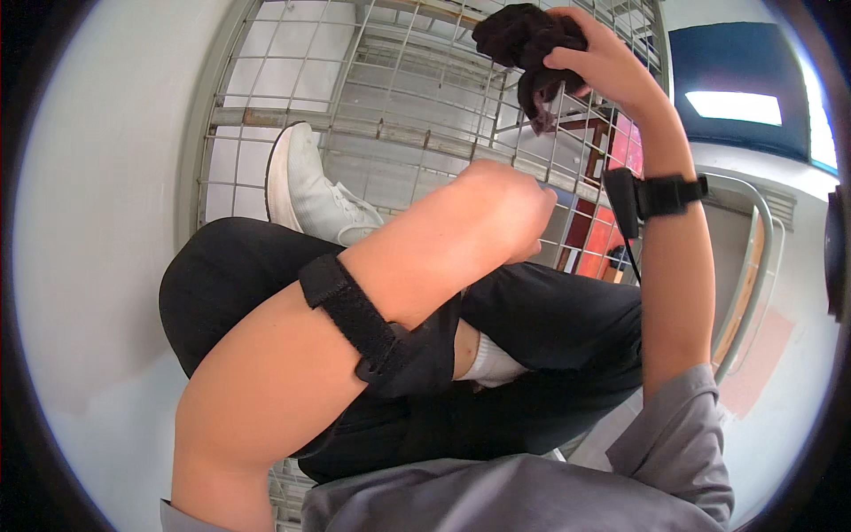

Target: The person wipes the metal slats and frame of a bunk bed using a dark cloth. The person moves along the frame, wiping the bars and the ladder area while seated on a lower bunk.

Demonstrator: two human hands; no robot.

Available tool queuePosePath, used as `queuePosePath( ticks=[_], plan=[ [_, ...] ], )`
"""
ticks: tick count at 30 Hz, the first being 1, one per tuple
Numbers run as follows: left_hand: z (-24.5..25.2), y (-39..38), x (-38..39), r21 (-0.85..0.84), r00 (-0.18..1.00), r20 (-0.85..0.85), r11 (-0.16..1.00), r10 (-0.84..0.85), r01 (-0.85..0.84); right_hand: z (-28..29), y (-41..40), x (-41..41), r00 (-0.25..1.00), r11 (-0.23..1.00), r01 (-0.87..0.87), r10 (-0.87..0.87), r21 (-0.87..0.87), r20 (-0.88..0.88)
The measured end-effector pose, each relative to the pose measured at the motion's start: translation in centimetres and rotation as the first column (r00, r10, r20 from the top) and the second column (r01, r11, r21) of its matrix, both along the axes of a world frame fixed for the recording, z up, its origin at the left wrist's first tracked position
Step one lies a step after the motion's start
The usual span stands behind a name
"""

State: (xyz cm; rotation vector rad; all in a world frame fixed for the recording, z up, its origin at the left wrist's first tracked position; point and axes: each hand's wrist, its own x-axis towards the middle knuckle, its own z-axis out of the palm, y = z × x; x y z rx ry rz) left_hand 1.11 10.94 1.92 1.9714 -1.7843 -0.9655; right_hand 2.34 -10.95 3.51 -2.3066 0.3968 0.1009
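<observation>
My right hand (592, 60) grips a crumpled dark cloth (518, 40) near the top of the view. The cloth hangs down in a bunch over a metal wire mesh (399, 86), and its lower end dangles in front of the bars. My left hand (505, 203) is curled with its back towards me, just above the mesh and below the cloth. Its fingers are mostly hidden, so whether it holds anything does not show. Black straps circle both of my forearms.
I sit with legs folded on the mesh, a white shoe (312, 186) resting on it. A worn metal crossbar (359, 126) runs beneath. A pale wall (100, 199) rises at left; a curved metal rail (754, 266) stands at right. Reddish furniture (598, 233) shows below through the wires.
</observation>
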Motion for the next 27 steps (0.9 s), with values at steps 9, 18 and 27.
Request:
queuePosePath(
  ticks=[9,18,27],
  plan=[
    [0.9,-1.3,0.0,0.085,0.998,0.000,0.994,-0.064,0.064,-11.6,-0.7,2.8,0.997,0.801,-0.018,0.062,-0.599,0.054],
    [1.0,-0.5,0.0,0.095,0.997,-0.008,0.993,-0.074,0.074,-10.1,2.4,0.2,0.999,0.902,0.052,-0.039,-0.429,0.038],
    [1.2,-1.1,0.1,0.131,0.996,0.018,0.988,-0.082,0.079,-9.0,2.1,-0.7,0.989,0.889,-0.058,-0.009,-0.454,-0.144]
  ],
)
